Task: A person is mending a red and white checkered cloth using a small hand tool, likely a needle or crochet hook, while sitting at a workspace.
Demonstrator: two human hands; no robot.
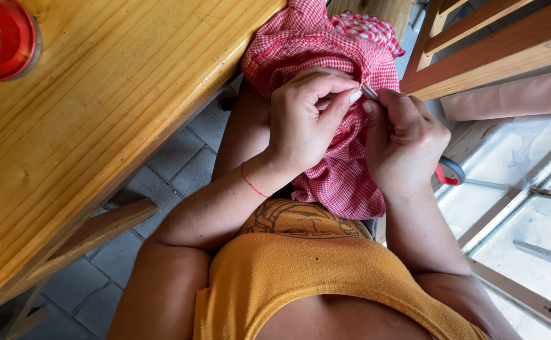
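Here, I am watching two hands working a red-and-white checked cloth (344,170) on the lap.

The left hand (304,123) is curling over the bunched cloth, thumb and forefinger pressing together on a fold of it, a thin red thread bracelet (252,183) circling the wrist. The right hand (404,141) is pinching a small silvery metal tool (370,92) at the fingertips — I cannot tell what kind — its tip meeting the left fingers. The cloth is lying draped across the knees, beside the edge of the wooden table (111,101). On that table's far corner a round red container (1,38) is sitting — its contents are not showing to me.
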